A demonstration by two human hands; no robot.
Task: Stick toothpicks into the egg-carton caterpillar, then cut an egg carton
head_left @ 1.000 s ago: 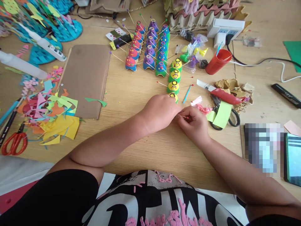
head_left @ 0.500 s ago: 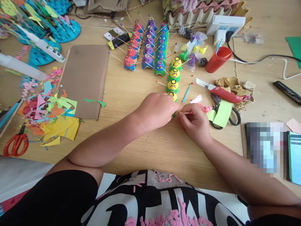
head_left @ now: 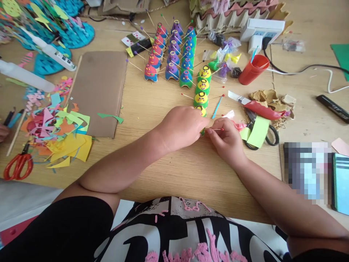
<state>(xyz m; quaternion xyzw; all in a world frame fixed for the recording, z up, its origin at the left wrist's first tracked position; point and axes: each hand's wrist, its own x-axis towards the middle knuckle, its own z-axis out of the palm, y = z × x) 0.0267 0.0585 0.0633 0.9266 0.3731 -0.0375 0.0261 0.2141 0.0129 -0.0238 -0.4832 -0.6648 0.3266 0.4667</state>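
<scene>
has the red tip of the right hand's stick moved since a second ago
Yes: the red tip has shifted rightward and slightly up the picture, judged against the blue stick.

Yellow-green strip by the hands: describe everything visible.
The strip looks like painted egg carton: yellow bumps over green sides, with smiling faces on those in clear view. Four bumps show, each with a dark ring on top. It sits bumps-up on the table, running away from the person. Thin red-tipped sticks jut out either side. The left hand covers its near end; the right hand pinches another stick there, contact unclear.
</scene>
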